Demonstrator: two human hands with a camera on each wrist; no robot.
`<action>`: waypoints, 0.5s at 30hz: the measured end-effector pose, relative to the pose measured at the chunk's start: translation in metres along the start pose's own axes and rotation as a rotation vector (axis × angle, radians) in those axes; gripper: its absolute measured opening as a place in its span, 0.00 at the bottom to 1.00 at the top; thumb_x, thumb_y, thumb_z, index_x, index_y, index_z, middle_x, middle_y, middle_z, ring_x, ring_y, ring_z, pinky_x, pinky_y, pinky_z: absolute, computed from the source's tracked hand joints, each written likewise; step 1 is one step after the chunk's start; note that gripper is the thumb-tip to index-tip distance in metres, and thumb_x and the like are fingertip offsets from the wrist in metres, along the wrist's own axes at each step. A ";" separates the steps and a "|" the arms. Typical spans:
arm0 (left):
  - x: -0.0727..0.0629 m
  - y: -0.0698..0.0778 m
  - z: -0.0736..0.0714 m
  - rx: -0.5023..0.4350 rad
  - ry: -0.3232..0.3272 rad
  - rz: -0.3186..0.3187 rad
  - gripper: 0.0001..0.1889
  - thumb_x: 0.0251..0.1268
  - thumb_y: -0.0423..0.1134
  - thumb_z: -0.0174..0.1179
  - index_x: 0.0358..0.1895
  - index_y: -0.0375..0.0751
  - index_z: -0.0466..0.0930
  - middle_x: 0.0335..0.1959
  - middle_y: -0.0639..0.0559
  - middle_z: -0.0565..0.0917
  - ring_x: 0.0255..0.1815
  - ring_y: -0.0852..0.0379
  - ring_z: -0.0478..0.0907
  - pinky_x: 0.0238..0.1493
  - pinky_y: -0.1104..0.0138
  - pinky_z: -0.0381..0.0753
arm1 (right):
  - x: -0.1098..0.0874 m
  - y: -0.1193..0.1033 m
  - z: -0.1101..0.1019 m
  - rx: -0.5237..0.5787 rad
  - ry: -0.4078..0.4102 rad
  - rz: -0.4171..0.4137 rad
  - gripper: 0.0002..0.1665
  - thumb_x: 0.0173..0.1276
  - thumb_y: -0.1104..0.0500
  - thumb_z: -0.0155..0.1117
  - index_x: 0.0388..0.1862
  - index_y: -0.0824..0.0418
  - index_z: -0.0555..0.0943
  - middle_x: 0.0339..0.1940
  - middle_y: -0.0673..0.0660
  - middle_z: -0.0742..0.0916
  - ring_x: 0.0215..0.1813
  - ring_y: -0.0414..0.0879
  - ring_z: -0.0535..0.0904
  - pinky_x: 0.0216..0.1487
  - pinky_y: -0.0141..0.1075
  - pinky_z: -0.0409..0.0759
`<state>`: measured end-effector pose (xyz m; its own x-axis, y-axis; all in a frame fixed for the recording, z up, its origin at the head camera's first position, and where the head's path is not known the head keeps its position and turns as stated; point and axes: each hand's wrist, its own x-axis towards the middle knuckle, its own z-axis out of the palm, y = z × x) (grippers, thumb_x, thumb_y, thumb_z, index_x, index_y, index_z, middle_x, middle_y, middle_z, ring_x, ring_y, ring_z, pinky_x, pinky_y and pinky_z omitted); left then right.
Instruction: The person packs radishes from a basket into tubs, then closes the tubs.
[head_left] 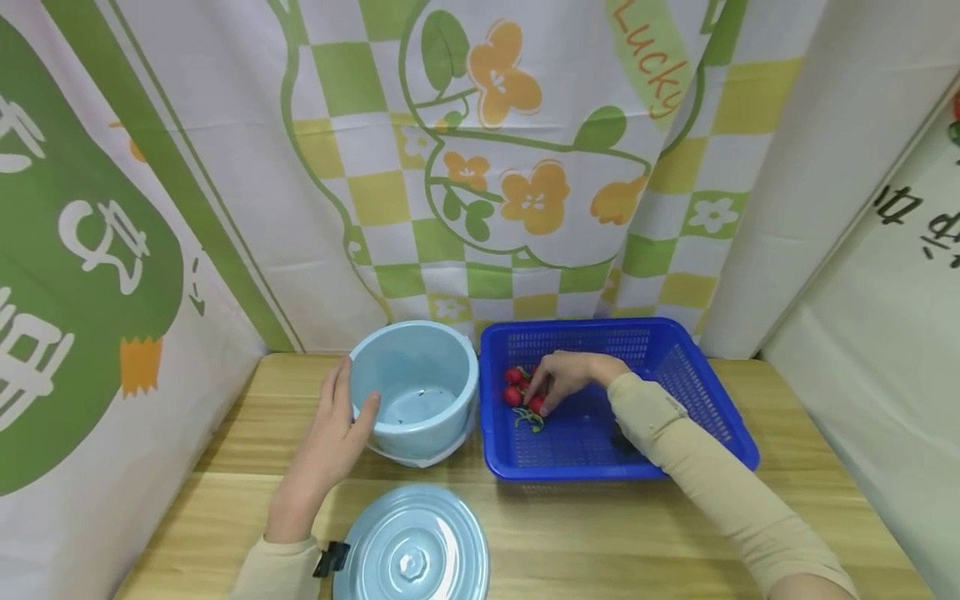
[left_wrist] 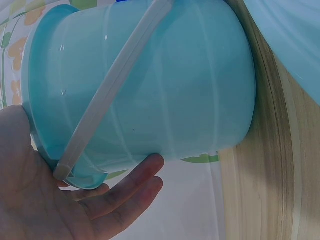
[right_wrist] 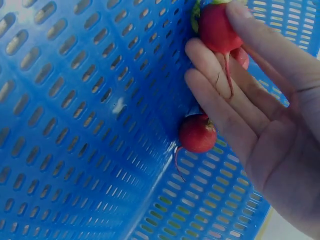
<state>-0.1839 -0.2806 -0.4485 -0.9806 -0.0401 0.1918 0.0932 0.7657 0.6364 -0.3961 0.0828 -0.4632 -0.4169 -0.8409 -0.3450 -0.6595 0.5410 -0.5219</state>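
Observation:
My left hand (head_left: 330, 437) holds the rim of a light-blue plastic bucket (head_left: 431, 429), thumb over the edge and fingers along the outside. Its pale handle (left_wrist: 112, 85) slants down across the bucket's side in the left wrist view. Inside the blue basket (head_left: 498, 467), my right hand (head_left: 566, 377) pinches a red radish (right_wrist: 218, 31) between thumb and fingers. A thin root hangs from that radish, and green shows at its top. Another radish (right_wrist: 197, 133) lies by the basket wall below the fingers. More radishes (head_left: 512, 396) sit at the basket's left side, partly hidden by the hand.
A round light-blue lid (head_left: 412, 562) lies on the wooden table (head_left: 600, 542) in front of the bucket. Bucket and basket stand side by side against a patterned curtain (head_left: 480, 283). More cloth closes off the left and right sides.

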 end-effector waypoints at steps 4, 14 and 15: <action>0.000 0.001 0.000 0.001 0.003 0.002 0.43 0.87 0.60 0.40 0.87 0.36 0.34 0.86 0.33 0.42 0.81 0.25 0.52 0.74 0.31 0.59 | -0.001 -0.002 -0.001 0.030 -0.010 -0.011 0.20 0.64 0.60 0.81 0.56 0.60 0.91 0.37 0.47 0.92 0.38 0.34 0.84 0.44 0.29 0.84; -0.001 0.000 0.000 -0.001 0.013 0.008 0.43 0.87 0.59 0.41 0.86 0.33 0.36 0.86 0.33 0.43 0.82 0.26 0.51 0.75 0.32 0.59 | -0.003 -0.004 -0.003 0.163 0.022 -0.072 0.21 0.67 0.59 0.79 0.58 0.63 0.90 0.39 0.49 0.93 0.40 0.37 0.87 0.47 0.33 0.86; -0.001 0.000 0.000 -0.004 0.014 0.008 0.43 0.87 0.59 0.41 0.86 0.33 0.36 0.86 0.33 0.43 0.82 0.26 0.51 0.75 0.32 0.59 | -0.003 -0.004 -0.003 0.185 0.028 -0.079 0.21 0.68 0.59 0.79 0.58 0.63 0.89 0.40 0.49 0.93 0.40 0.37 0.88 0.48 0.33 0.86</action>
<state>-0.1830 -0.2799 -0.4488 -0.9772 -0.0428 0.2079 0.1022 0.7636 0.6376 -0.3944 0.0831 -0.4575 -0.3871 -0.8796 -0.2765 -0.5662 0.4634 -0.6816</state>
